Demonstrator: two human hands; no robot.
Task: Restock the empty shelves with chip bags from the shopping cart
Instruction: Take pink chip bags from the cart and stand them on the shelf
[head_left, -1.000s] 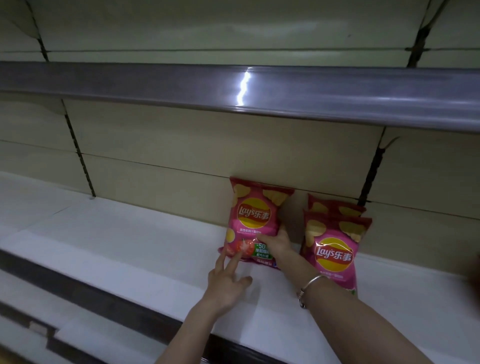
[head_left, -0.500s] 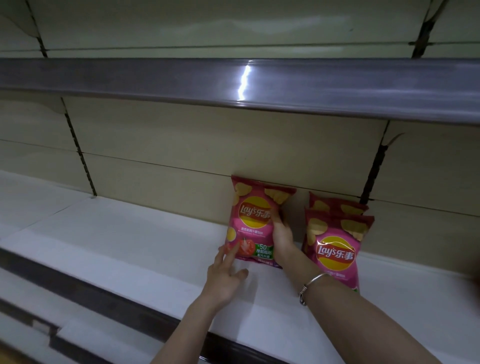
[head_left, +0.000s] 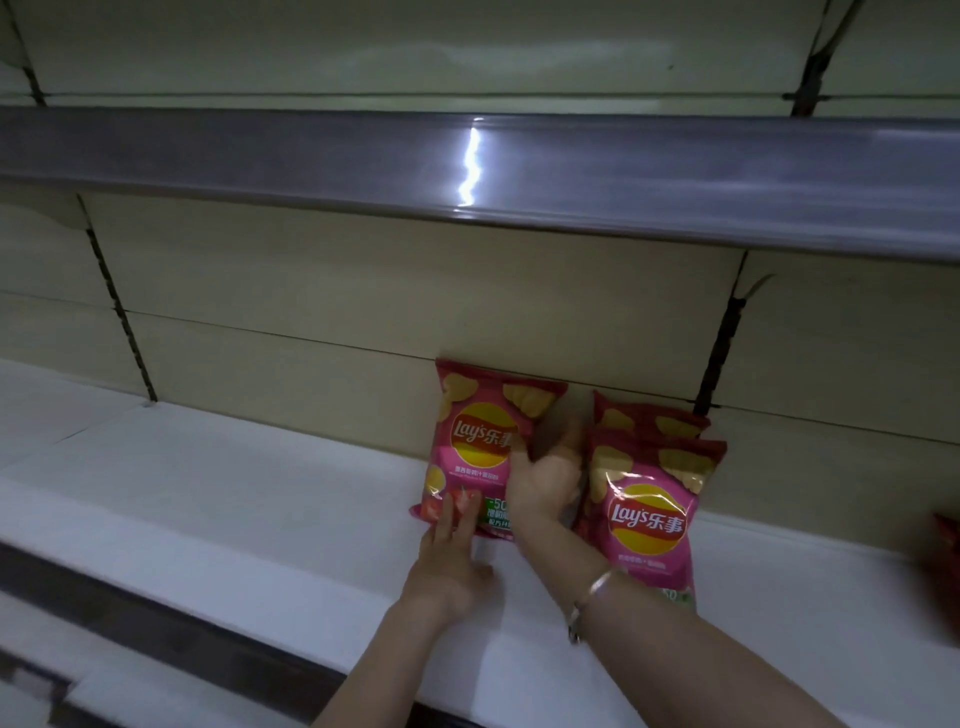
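Three pink-and-red foil chip bags are showing in the head view, all standing on the flat white shelf board (head_left: 208, 493) against the beige metal back panel (head_left: 311, 291). The leftmost chip bag (head_left: 475, 441) is the one being worked: it is leaning upright against the panel, base on the board, label facing out.

The right hand (head_left: 543, 483) is reaching into the gap between this bag and its neighbours and clasping its right edge, thumb lying across the front beside the logo. The other fingers are blurring with motion, so I cannot tell how far they are wrapping behind.

The left hand (head_left: 452, 566) is resting loose on the board, its straight fingertips (head_left: 445, 506) touching the bag's bottom left corner and gripping nothing. By my reading it is bracing the base against sliding forward while the right hand is squaring the bag up.

Just to the right, the front right chip bag (head_left: 649, 519) is standing ahead of the rear right chip bag (head_left: 652, 421), which suggests rows being built from back to front. A silver bracelet (head_left: 592, 592) is sitting on the right wrist. Overhead, the glossy grey rail (head_left: 467, 171) of the upper shelf is crossing the frame. The shopping cart is out of view. With only three bags up, the restocking is looking barely begun.
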